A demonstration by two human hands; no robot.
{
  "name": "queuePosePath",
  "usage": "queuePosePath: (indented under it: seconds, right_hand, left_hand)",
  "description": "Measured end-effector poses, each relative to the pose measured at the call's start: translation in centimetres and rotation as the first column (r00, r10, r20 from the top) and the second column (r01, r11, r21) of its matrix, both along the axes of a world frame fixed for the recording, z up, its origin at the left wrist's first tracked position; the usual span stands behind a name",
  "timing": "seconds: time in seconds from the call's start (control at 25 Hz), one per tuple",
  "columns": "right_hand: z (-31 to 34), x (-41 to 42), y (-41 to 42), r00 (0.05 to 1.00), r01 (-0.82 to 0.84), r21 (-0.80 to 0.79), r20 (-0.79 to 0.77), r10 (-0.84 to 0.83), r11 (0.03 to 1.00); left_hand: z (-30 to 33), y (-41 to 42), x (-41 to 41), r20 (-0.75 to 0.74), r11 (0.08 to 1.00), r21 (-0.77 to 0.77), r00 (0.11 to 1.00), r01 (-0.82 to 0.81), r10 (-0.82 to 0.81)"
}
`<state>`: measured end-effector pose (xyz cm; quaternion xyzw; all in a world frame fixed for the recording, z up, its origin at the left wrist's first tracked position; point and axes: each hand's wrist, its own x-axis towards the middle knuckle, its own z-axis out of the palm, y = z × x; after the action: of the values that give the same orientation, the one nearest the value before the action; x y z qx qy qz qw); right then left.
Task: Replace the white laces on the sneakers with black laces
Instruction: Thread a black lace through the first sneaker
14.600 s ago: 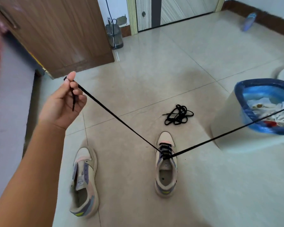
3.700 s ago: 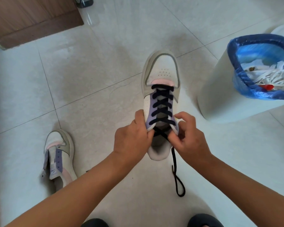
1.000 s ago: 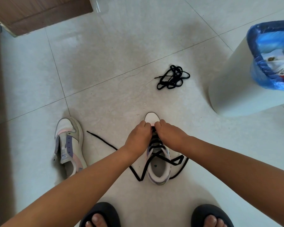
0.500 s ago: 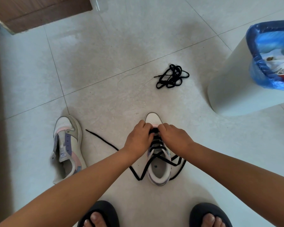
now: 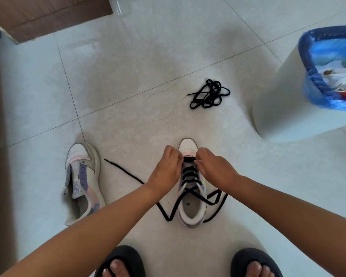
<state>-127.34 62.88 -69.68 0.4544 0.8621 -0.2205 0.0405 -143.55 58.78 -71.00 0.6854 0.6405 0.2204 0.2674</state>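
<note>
- On the floor at left lay the unlaced sneaker (image 5: 82, 182); its tongue label was too blurred to read.
- Our left hand (image 5: 166, 168) and right hand (image 5: 214, 168) had slid from mid-shoe to the toe-end crossing, fingers curled, pinching the black lace (image 5: 189, 174) on the laced sneaker (image 5: 192, 208); we judged the rows were being snugged.
- Farther right, the spare black lace (image 5: 209, 94) waited.

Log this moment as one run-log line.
step: adjusting black lace | sneaker on floor | left hand, right hand pinch bottom rung | spare lace untouched
</note>
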Motion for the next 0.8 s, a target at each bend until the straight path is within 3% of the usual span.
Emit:
queuePosePath:
  seconds: [0.04,0.12,0.24,0.36,0.48,0.64,0.8]
  right_hand:
    - [0.4,0.0,-0.2,0.997,0.062,-0.076,-0.048,-0.066,0.995]
    - [1.1,-0.3,-0.5,0.982,0.137,-0.206,-0.099,-0.160,0.969]
    - [1.7,-1.3,-0.7,0.986,0.147,-0.322,-0.029,-0.166,0.935]
    - [2.0,-2.9,-0.2,0.985,0.142,-0.282,0.136,-0.107,0.949]
    - [2.5,-4.3,-0.2,0.954,0.082,-0.206,0.299,-0.017,0.975]
    - [2.7,-3.6,-1.0,0.959,-0.025,-0.139,0.277,0.063,0.990]
    - [3.0,-2.5,-2.4,0.973,-0.012,-0.094,0.227,0.034,0.995]
  left_hand:
    - [0.1,-0.2,-0.1,0.036,1.000,0.000,0.999,0.001,-0.001]
    - [0.6,-0.5,-0.2,0.052,0.987,-0.147,0.997,0.063,-0.056]
    - [1.2,0.6,-0.1,0.014,0.918,-0.376,0.992,0.125,-0.129]
    - [1.7,2.1,0.9,-0.053,0.894,-0.429,0.984,0.130,-0.168]
    - [2.0,2.5,1.8,-0.124,0.881,-0.472,0.987,0.032,-0.102]
    - [2.7,2.2,2.7,-0.295,0.864,-0.501,0.931,0.041,-0.215]
    - [2.7,1.3,3.1,-0.392,0.918,-0.394,0.897,0.036,-0.203]
